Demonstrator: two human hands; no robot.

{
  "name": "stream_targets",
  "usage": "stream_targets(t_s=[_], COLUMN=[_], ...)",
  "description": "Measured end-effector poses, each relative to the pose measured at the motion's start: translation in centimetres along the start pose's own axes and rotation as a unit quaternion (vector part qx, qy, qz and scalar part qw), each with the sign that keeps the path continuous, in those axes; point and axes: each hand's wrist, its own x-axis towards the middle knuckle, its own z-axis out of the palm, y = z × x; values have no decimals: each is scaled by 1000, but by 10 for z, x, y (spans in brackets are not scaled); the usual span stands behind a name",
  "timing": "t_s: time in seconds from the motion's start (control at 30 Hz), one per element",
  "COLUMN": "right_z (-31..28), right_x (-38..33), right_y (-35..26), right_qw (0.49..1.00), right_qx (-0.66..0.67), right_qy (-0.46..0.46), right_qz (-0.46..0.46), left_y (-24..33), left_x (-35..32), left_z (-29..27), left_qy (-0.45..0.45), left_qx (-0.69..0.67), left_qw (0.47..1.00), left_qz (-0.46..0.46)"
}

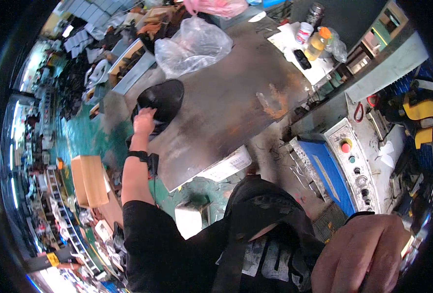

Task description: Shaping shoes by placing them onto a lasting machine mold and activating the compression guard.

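My left hand reaches over the left side of the metal table. Its fingers are closed on the near edge of a black, rounded, hollow thing that looks like a cap; its exact kind is unclear. Very large at the lower right, close to the camera, is my right hand. Its fingers are bent and pressed together, with the fingertips hidden, so what they hold cannot be made out. A dark band shows just above it.
A clear plastic bag lies at the table's back. A yellow bottle with orange cap stands at the far right. A control panel with a red button is on the right. An open cardboard box stands on the left.
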Motion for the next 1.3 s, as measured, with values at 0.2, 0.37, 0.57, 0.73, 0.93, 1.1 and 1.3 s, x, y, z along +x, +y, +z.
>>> stream_targets(t_s=[0.2,0.37,0.57,0.73,0.93,1.1,1.3], right_z=[-9,30,-1,-16,-33,20,71], right_x=[-6,-25,-64,-202,-404,-508,-539], right_y=[-23,-13,-108,-129,-141,-166,-270], right_qw=[997,929,943,748,636,593,445], right_qx=[-52,-166,-278,-591,-615,-501,-631], right_qy=[50,289,-173,290,465,573,546], right_qz=[-4,-160,-52,-83,-10,-264,-326], left_y=[-52,40,247,401,596,714,785], left_x=[25,74,90,5,-94,-141,-154], left_z=[25,-54,-171,-259,-354,-401,-479], left_qy=[-191,-92,-79,-211,-247,-516,-384], left_qx=[190,-51,-465,-495,-489,-447,-594], left_qw=[962,987,823,690,501,438,468], left_qz=[51,121,318,485,670,585,530])
